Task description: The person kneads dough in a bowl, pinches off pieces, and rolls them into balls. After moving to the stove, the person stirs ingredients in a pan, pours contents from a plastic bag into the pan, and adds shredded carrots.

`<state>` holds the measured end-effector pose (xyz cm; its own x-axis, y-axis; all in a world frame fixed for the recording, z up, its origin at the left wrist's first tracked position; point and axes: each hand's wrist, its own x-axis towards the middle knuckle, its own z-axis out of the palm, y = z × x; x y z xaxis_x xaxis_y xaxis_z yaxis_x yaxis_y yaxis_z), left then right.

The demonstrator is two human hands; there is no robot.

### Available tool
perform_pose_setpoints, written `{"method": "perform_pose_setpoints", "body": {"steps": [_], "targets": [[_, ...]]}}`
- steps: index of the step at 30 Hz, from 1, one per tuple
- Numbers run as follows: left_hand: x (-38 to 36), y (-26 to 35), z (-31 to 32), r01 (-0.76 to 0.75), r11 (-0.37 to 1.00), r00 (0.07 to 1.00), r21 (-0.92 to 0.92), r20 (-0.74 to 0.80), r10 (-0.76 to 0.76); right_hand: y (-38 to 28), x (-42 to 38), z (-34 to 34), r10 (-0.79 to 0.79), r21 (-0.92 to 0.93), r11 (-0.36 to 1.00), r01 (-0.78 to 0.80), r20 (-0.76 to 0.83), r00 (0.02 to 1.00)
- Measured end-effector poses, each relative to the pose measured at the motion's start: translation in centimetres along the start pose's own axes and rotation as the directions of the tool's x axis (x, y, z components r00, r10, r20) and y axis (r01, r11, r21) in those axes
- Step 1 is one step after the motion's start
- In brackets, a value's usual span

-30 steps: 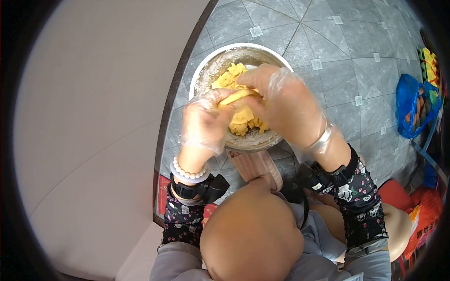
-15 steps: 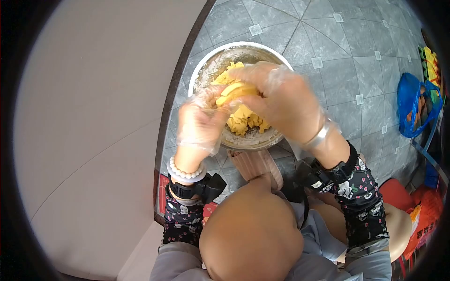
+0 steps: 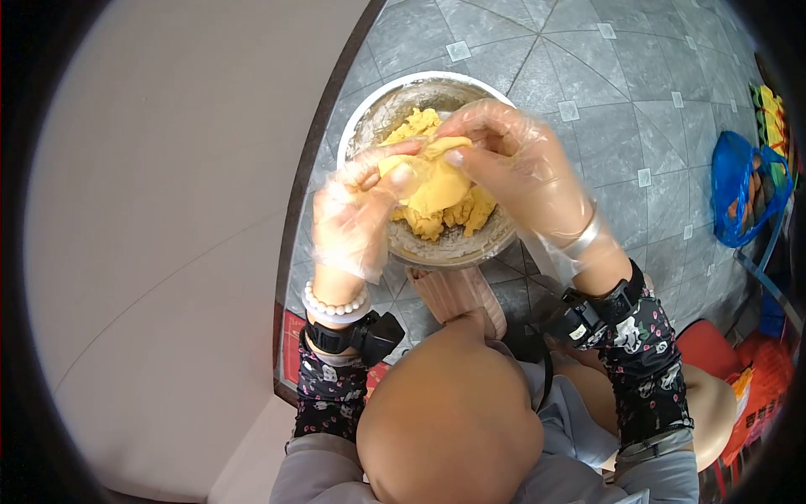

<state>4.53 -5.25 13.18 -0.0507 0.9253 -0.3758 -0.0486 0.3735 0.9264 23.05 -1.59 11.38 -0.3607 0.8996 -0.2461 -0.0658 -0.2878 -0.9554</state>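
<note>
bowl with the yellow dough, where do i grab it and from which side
Probably by the rim, at opposite left and right edges, coming from outside. The bowl is round and open-topped, with yellow dough inside, so an outside hold should stay clear of it. The left hand and right hand hold a piece of dough above it, so that likely needs setting down first.

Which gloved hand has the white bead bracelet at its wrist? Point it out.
The left hand: it wears the white bead bracelet, while the right hand has a silvery band and no beads. Both hold the same yellow dough.
</note>
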Motion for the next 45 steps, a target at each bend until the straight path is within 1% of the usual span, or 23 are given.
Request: {"method": "perform_pose_setpoints", "body": {"steps": [2, 5, 8, 11, 14, 17, 19, 20, 23, 26, 27, 28, 30, 32, 33, 35, 36, 38, 39, 42, 43, 44, 45], "targets": [[-0.3, -0.2, 0.3, -0.089, 0.995, 0.995, -0.054, 0.032, 0.090, 0.2, -0.3, 0.0, 0.036, 0.293, 0.956, -0.030, -0.016, 0.999], [-0.6, -1.1, -0.4, -0.216, 0.975, 0.974, -0.060, 0.063, 0.220, 1.3, -0.1, -0.1, -0.105, 0.278, 0.955, 0.106, -0.018, 0.994], [-1.0, -1.1, -0.6, -0.238, 0.970, 0.971, -0.054, 0.020, 0.239, 0.8, -0.3, 0.0, -0.086, 0.350, 0.933, 0.081, -0.002, 0.996], [-1.2, -1.5, -1.2, -0.328, 0.944, 0.944, -0.031, 0.027, 0.328, 1.1, -0.4, 0.1, -0.070, 0.416, 0.907, 0.069, -0.013, 0.997], [-1.1, -1.9, -1.7, -0.368, 0.930, 0.930, -0.004, 0.020, 0.368, 0.8, -0.5, 0.1, -0.050, 0.459, 0.887, 0.056, -0.026, 0.998], [-1.1, -2.0, -2.0, -0.406, 0.912, 0.913, -0.058, 0.015, 0.407, 1.5, -0.2, -0.1, -0.132, 0.372, 0.916, 0.153, -0.081, 0.988], [-1.2, -2.4, -2.5, -0.401, 0.916, 0.916, -0.010, -0.015, 0.401, 0.7, -0.5, 0.1, -0.080, 0.384, 0.917, 0.110, -0.093, 0.992], [-1.1, -2.5, -2.6, -0.394, 0.919, 0.919, 0.016, -0.031, 0.394, 0.3, -0.6, 0.0, -0.050, 0.394, 0.915, 0.085, -0.098, 0.994], [-1.0, -3.2, -3.0, -0.344, 0.935, 0.932, 0.082, -0.092, 0.351, 1.0, -0.5, 0.1, 0.069, 0.320, 0.946, -0.047, -0.058, 0.996], [-0.9, -3.1, -2.7, -0.274, 0.958, 0.950, 0.083, -0.129, 0.283, 1.4, -0.4, 0.4, 0.065, 0.231, 0.971, -0.056, -0.028, 0.998], [-0.8, -3.0, -2.5, -0.231, 0.971, 0.963, 0.061, -0.130, 0.237, 1.5, -0.5, 0.6, 0.045, 0.216, 0.976, -0.031, -0.056, 0.997], [-0.7, -3.1, -2.5, -0.186, 0.982, 0.973, 0.038, -0.130, 0.190, 1.4, -0.5, 0.7, 0.063, 0.226, 0.973, -0.049, -0.056, 0.996], [-0.6, -2.9, -2.3, -0.091, 0.996, 0.988, -0.025, -0.125, 0.087, 1.3, -0.5, 0.7, 0.098, 0.244, 0.966, -0.082, -0.055, 0.994], [-0.6, -2.6, -1.9, 0.007, 0.995, 0.994, -0.103, -0.109, -0.018, 1.6, -0.4, 0.8, 0.096, 0.208, 0.975, -0.075, -0.089, 0.991], [-0.6, -2.3, -1.9, 0.034, 0.985, 0.998, -0.170, -0.055, -0.043, 1.7, -0.4, 0.8, 0.093, 0.188, 0.980, -0.071, -0.106, 0.990], [-0.8, -2.0, -1.8, 0.092, 0.950, 0.995, -0.299, 0.059, -0.078, 1.6, -0.6, 0.5, 0.165, 0.233, 0.962, -0.143, -0.079, 0.983], [-0.9, -2.2, -1.9, 0.108, 0.925, 0.993, -0.364, 0.090, -0.080, 1.4, -0.7, 0.3, 0.204, 0.256, 0.949, -0.182, -0.062, 0.977], [-0.9, -2.4, -2.0, 0.143, 0.864, 0.985, -0.483, 0.151, -0.079, 1.0, -1.0, 0.2, 0.194, 0.352, 0.919, -0.175, -0.019, 0.981], [-0.8, -2.3, -1.9, 0.150, 0.850, 0.983, -0.505, 0.168, -0.073, 0.8, -1.1, 0.1, 0.190, 0.402, 0.899, -0.175, 0.002, 0.982], [-0.5, -2.0, -1.3, 0.179, 0.809, 0.976, -0.559, 0.205, -0.074, 0.3, -0.5, 0.5, 0.267, 0.132, 0.952, -0.275, 0.079, 0.960], [-0.5, -1.9, -1.0, 0.187, 0.798, 0.975, -0.573, 0.209, -0.079, 0.7, -0.2, 0.8, 0.072, 0.014, 0.997, -0.072, 0.038, 0.997], [-0.5, -1.9, -0.8, 0.196, 0.786, 0.973, -0.586, 0.213, -0.084, 1.7, 0.0, 1.4, -0.129, -0.111, 0.985, 0.131, 0.020, 0.991], [-0.3, -1.9, -0.5, 0.204, 0.751, 0.968, -0.628, 0.246, -0.058, 2.1, 0.2, 1.5, -0.326, -0.236, 0.917, 0.323, 0.028, 0.945]]}}
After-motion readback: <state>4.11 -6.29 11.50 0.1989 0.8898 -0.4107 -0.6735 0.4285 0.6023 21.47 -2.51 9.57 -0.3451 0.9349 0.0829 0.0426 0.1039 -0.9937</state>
